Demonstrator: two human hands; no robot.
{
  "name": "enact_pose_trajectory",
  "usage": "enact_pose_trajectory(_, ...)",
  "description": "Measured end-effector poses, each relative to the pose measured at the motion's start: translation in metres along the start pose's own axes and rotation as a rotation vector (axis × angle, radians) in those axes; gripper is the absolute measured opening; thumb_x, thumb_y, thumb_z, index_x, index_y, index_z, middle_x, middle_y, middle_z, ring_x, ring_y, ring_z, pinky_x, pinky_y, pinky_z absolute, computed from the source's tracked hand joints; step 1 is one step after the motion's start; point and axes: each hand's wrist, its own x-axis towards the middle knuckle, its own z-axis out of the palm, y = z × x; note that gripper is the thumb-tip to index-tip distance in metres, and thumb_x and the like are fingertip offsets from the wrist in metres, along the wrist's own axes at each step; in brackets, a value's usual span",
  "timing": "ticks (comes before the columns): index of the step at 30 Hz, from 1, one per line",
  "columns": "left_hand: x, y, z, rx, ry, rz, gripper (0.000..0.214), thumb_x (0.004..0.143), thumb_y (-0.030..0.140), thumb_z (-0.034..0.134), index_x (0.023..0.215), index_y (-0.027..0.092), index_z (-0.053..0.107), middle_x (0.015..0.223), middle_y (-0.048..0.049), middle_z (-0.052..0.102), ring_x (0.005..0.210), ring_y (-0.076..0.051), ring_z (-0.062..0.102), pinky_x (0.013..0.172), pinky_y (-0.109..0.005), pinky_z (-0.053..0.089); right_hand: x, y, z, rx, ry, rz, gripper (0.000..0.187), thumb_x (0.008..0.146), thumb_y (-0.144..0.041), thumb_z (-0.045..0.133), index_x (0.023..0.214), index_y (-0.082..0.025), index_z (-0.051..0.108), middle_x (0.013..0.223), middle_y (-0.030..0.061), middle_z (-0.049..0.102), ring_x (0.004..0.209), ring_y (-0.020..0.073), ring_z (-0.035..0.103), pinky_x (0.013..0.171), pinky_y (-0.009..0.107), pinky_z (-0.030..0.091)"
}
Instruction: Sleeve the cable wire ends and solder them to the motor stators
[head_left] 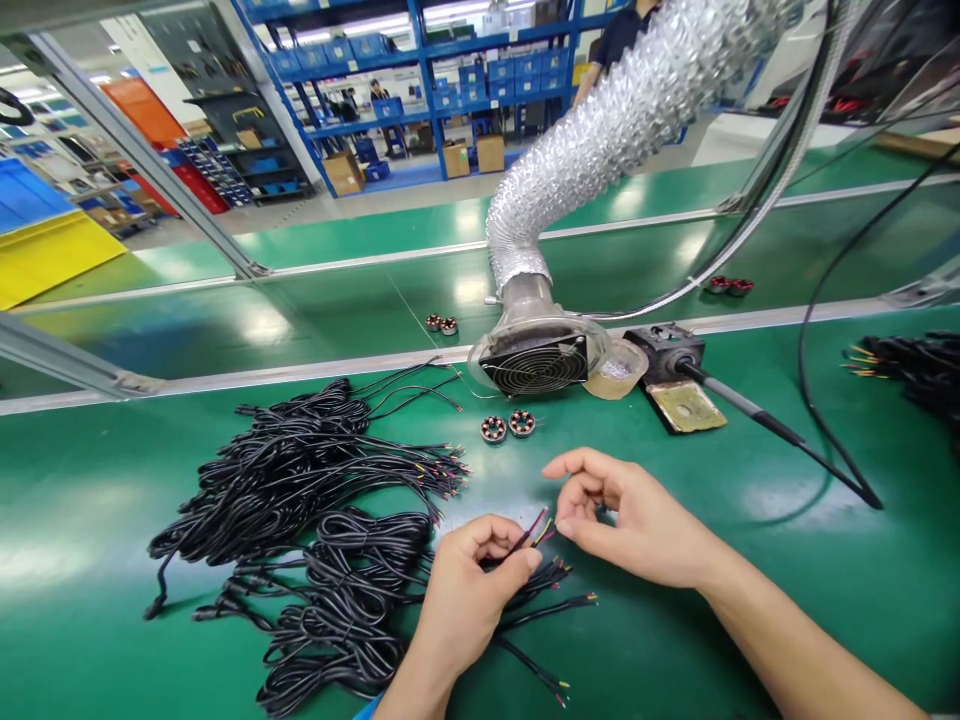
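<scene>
My left hand (469, 590) is closed in a pinch on a black cable (525, 537) whose red and yellow wire tips stick out past my thumb. My right hand (626, 515) hovers just to the right of those tips with its fingers curled and partly pinched; whether it touches the wires I cannot make out. A big heap of coiled black cables (315, 520) lies to the left on the green bench (112, 580). Two small round motor stators (508, 427) sit just beyond my hands.
A silver flexible duct with a fan intake (536, 360) stands at the back centre. Beside it are a clear cup (619, 370), a soldering iron stand (667, 355) with its iron (757, 415), and a sponge pad (686, 405). More cables (915, 370) lie far right. Another stator pair (442, 323) rests behind.
</scene>
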Motion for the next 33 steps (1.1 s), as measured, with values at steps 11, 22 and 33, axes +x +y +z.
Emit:
enact_pose_trajectory(11, -0.001, -0.004, 0.001, 0.125, 0.028, 0.03, 0.012, 0.074, 0.023, 0.07, 0.073, 0.016, 0.06, 0.066, 0.0037, 0.052, 0.065, -0.011, 0.045, 0.064, -0.022, 0.035, -0.004, 0.012, -0.036, -0.404, 0.12, -0.02, 0.008, 0.087, -0.024, 0.061, 0.094, -0.021, 0.062, 0.089, 0.0025, 0.066, 0.076, 0.0171, 0.057, 0.07, 0.032, 0.047)
enact_pose_trajectory(22, 0.0, -0.008, -0.001, 0.143, 0.026, 0.041, 0.014, 0.076, 0.029, 0.071, 0.081, 0.017, 0.067, 0.072, 0.0009, 0.057, 0.07, -0.014, 0.048, 0.067, -0.023, 0.037, -0.004, 0.027, -0.027, -0.986, 0.036, -0.068, 0.015, 0.089, -0.012, 0.055, 0.076, -0.018, 0.055, 0.083, 0.0064, 0.053, 0.086, 0.0246, 0.048, 0.077, 0.037, 0.042)
enact_pose_trajectory(33, 0.001, -0.007, 0.0, 0.071, 0.022, 0.06, 0.014, 0.08, 0.03, 0.065, 0.08, 0.015, 0.065, 0.072, -0.001, 0.06, 0.07, -0.016, 0.051, 0.069, -0.026, 0.04, -0.004, 0.018, -0.013, -0.099, 0.127, -0.007, 0.011, 0.097, -0.03, 0.049, 0.09, -0.022, 0.05, 0.082, 0.0011, 0.061, 0.069, 0.0148, 0.061, 0.065, 0.03, 0.053)
